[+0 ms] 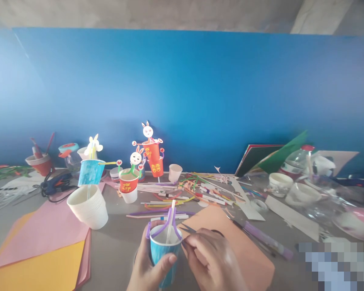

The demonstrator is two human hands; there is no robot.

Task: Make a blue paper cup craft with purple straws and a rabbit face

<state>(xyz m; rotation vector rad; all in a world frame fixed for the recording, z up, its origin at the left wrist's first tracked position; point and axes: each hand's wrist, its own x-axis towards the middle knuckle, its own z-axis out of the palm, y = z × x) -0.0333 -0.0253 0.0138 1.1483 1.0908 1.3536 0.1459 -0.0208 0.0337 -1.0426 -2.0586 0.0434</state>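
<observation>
The right hand (215, 256), fingers bent closed on scissors, is just right of the left hand (148, 262), its fingers wrapped around an upright blue cup (164, 250); the scissors' (188, 228) parted blades point left, toward the cup's rim.

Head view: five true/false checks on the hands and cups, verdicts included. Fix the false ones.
1. The left hand holds a blue cup. True.
2. The right hand holds a marker. False: it holds scissors.
3. The straw standing in the held cup is green. False: that straw is white.
4. A peach sheet lies on the table, partly behind the right hand. True.
5. The white cup stack stands right of the held cup. False: it stands to the left.
</observation>
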